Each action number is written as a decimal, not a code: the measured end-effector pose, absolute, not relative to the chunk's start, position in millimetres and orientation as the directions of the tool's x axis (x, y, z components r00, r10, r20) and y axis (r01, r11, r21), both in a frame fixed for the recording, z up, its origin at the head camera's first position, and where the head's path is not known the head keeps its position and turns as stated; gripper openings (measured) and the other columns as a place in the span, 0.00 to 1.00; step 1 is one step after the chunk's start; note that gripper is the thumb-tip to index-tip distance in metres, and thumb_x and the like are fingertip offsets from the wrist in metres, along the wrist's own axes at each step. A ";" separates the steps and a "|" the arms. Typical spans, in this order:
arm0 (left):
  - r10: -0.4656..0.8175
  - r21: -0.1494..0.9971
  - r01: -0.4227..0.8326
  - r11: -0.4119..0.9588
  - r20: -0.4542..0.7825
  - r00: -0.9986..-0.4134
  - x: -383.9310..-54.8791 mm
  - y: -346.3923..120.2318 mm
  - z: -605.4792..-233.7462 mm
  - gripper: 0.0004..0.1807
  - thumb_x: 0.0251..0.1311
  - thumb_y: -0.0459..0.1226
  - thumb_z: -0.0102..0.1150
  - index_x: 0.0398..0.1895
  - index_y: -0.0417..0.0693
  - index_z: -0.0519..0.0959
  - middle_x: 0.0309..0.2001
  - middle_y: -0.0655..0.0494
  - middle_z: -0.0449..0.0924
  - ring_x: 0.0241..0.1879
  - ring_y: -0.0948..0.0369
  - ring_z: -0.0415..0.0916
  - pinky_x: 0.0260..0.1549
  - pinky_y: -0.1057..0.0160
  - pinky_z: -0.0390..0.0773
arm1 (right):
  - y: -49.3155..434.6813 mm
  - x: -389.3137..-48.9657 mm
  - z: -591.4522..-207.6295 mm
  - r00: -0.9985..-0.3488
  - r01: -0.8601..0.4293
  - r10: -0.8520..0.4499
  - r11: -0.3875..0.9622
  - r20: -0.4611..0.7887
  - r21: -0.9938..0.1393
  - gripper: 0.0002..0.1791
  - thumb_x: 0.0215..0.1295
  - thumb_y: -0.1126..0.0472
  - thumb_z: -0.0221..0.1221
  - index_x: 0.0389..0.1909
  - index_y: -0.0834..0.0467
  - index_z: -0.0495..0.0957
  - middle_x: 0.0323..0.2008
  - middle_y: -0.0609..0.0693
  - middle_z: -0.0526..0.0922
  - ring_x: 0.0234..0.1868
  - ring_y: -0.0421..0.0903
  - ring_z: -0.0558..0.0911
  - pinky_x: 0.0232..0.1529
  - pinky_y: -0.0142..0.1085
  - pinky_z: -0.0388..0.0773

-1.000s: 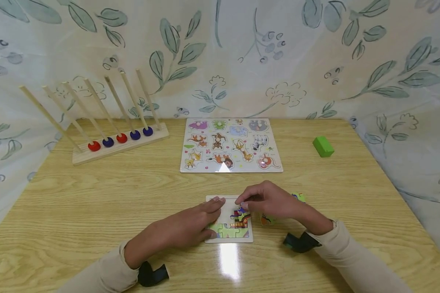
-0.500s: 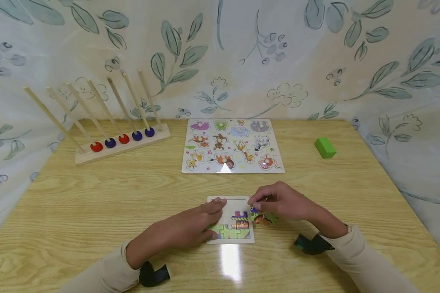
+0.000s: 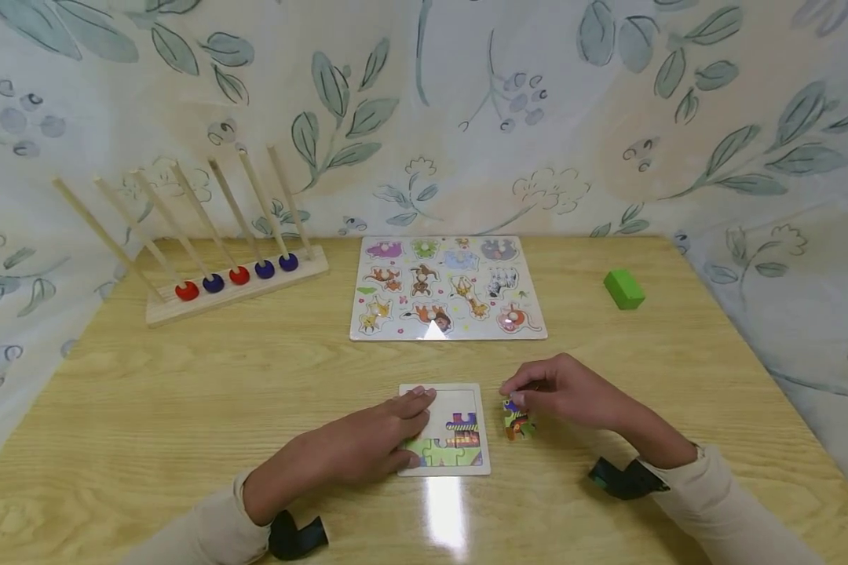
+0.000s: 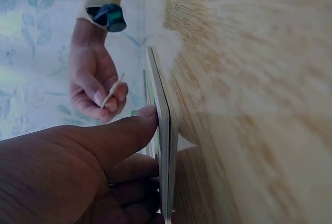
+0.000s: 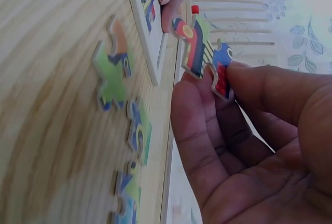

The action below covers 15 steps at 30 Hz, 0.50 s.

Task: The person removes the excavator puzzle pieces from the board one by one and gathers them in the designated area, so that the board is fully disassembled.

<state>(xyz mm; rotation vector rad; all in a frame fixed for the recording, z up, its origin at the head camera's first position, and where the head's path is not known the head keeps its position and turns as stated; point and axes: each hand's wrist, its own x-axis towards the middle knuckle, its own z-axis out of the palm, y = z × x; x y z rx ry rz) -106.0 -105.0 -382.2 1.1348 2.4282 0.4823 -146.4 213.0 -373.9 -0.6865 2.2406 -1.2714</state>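
My left hand (image 3: 353, 435) rests on the left side of a small jigsaw tray (image 3: 485, 431), fingers laid across it. In the left wrist view its thumb (image 4: 140, 128) touches the tray's edge. Several joined pieces (image 3: 452, 451) fill the tray's bottom and right, showing green and a striped vehicle part. Just right of the tray, my right hand (image 3: 583, 392) pinches a colourful jigsaw piece (image 5: 196, 53) between thumb and fingers, raised off the table. Loose pieces (image 5: 111, 81) lie on the table beneath it, partly hidden by the hand in the head view.
Behind the tray lies an animal peg puzzle board (image 3: 441, 271). A wooden rod stand (image 3: 254, 286) with red and blue beads is at the back left. One green block (image 3: 624, 289) sits at the back right, and a patterned cloth (image 3: 452, 157) hangs behind the table.
My right hand has moved right, off the tray to beside it, still pinching the piece. My left hand stays on the tray. The head view has tilted slightly up.
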 end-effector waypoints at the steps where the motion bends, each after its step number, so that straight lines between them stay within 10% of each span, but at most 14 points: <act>1: 0.784 0.472 0.640 0.606 -0.220 -0.581 -105.5 -105.1 -382.8 0.33 0.68 0.42 0.57 0.73 0.38 0.61 0.76 0.50 0.47 0.75 0.56 0.42 0.68 0.56 0.56 | 214.3 -145.8 -374.4 -0.767 -0.191 -0.623 0.449 -0.153 -0.873 0.10 0.69 0.68 0.57 0.45 0.65 0.83 0.39 0.51 0.84 0.35 0.44 0.81 0.36 0.35 0.80; 15: 0.780 0.460 0.643 0.612 -0.219 -0.586 -105.4 -105.5 -383.5 0.31 0.70 0.43 0.54 0.73 0.44 0.62 0.76 0.51 0.47 0.75 0.56 0.41 0.68 0.56 0.54 | 226.2 -144.1 -374.8 -0.810 -0.195 -0.568 0.496 -0.146 -0.846 0.09 0.68 0.70 0.57 0.44 0.63 0.84 0.42 0.51 0.84 0.39 0.43 0.81 0.39 0.33 0.80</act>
